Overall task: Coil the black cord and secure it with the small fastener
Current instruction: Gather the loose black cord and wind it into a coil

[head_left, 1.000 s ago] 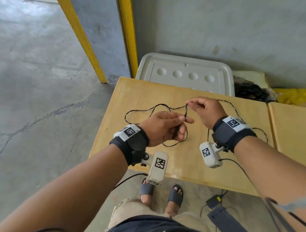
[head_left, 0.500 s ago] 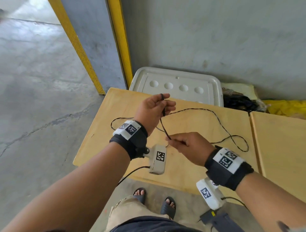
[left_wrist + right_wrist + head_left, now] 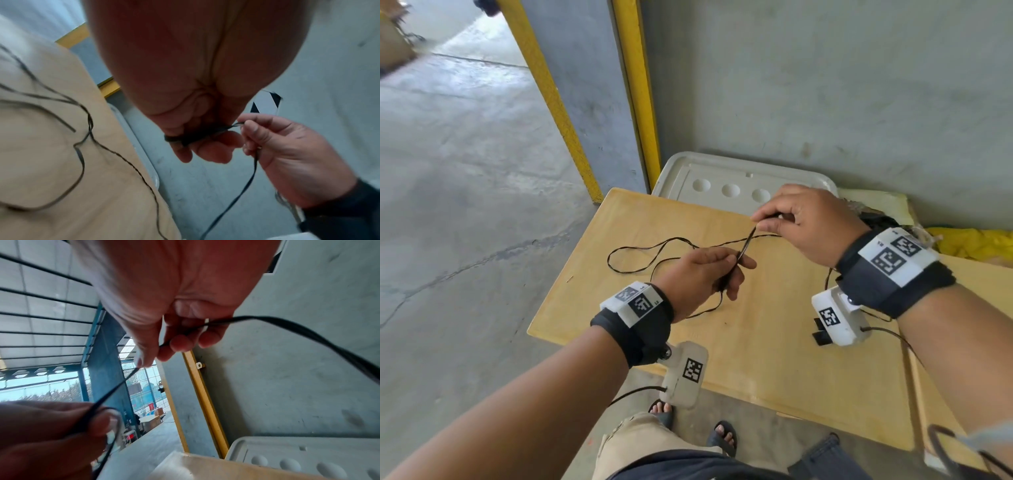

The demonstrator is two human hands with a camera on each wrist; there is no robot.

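A thin black cord lies in loose loops on the wooden table and rises to both hands. My left hand pinches a small gathered bunch of cord between thumb and fingers above the table's middle. My right hand, higher and farther back, pinches the cord a short way along, so a taut stretch runs between the two hands. In the right wrist view the cord trails off to the right behind that hand. No fastener shows in any view.
A grey plastic lid with round dimples leans behind the table against the concrete wall. Yellow posts stand to the left of it. A second wooden board adjoins on the right, with yellow material and dark clutter behind.
My right hand has gone from low near the front edge up to the back of the table. My left hand has come down toward the middle, still holding the cord bunch.
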